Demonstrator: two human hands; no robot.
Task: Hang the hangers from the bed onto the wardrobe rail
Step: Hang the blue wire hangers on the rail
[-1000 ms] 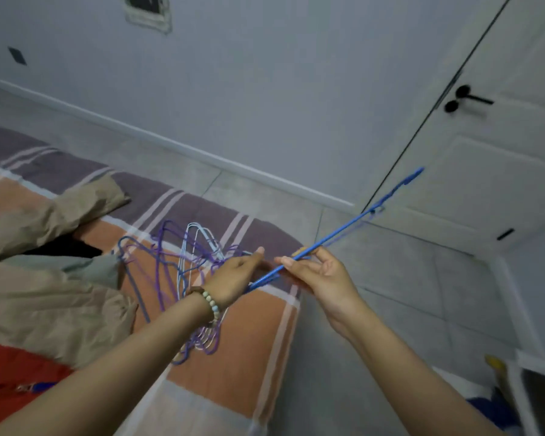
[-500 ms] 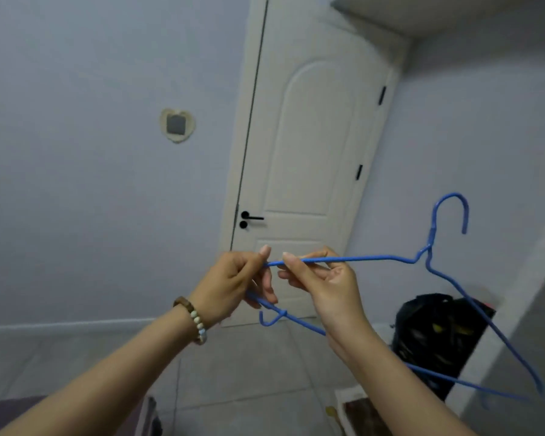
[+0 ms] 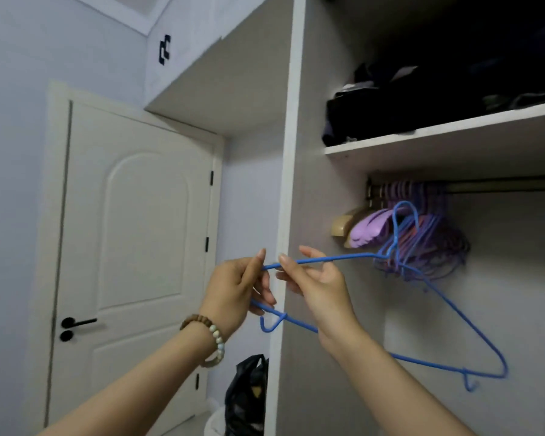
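A blue wire hanger is held up in front of the open wardrobe, its hook pointing up just below the rail. My left hand pinches the hanger's left corner. My right hand grips the upper wire beside it. Several purple and blue hangers hang bunched at the rail's left end, and the held hanger's hook overlaps them in view. The bed is out of view.
A white wardrobe side panel stands between my hands and the closed door. A shelf with dark folded clothes sits above the rail. A black plastic bag lies on the floor by the panel.
The view has swung from the bed, past the door, to the wardrobe. Both hands carried the blue hanger up and right, so its hook is now near the rail.
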